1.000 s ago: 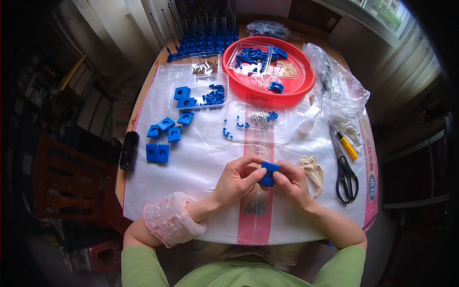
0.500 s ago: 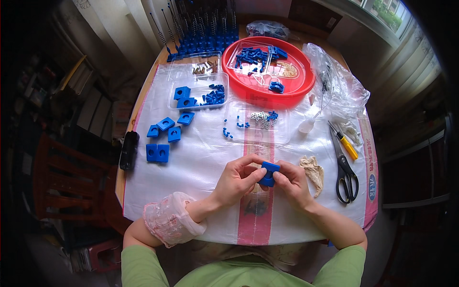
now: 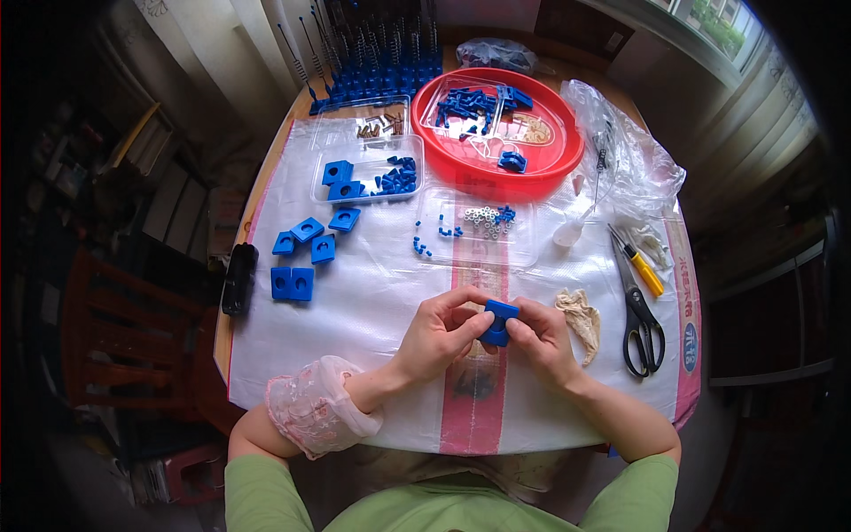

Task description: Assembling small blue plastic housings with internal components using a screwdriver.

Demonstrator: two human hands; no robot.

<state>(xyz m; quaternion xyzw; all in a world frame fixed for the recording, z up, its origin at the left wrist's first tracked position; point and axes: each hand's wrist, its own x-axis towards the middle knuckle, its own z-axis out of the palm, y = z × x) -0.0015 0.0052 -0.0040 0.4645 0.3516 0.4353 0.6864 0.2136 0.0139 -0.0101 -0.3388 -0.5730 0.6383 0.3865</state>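
Near the front of the table, both hands grip one blue plastic block (image 3: 501,310). My left hand (image 3: 446,330) closes on its left side, the thumb pressed to its face. On the other side, my right hand (image 3: 543,337) pinches it between thumb and fingers. The thumbs cover part of the block's middle. Several similar blue blocks with round holes (image 3: 307,230) lie loose at the left. More blocks and small blue pieces sit in a clear plastic tray (image 3: 319,191). A second clear tray (image 3: 530,253), just beyond my hands, has white rings and tiny blue parts.
A red round basin (image 3: 567,164) with blue parts stands at the back. Blue pieces with springs (image 3: 381,75) fill the far left. To the right lie black-handled scissors (image 3: 644,341), a yellow cutter (image 3: 647,273), a beige cloth (image 3: 581,321) and clear plastic bags (image 3: 629,151). A black case (image 3: 240,279) rests at the left edge.
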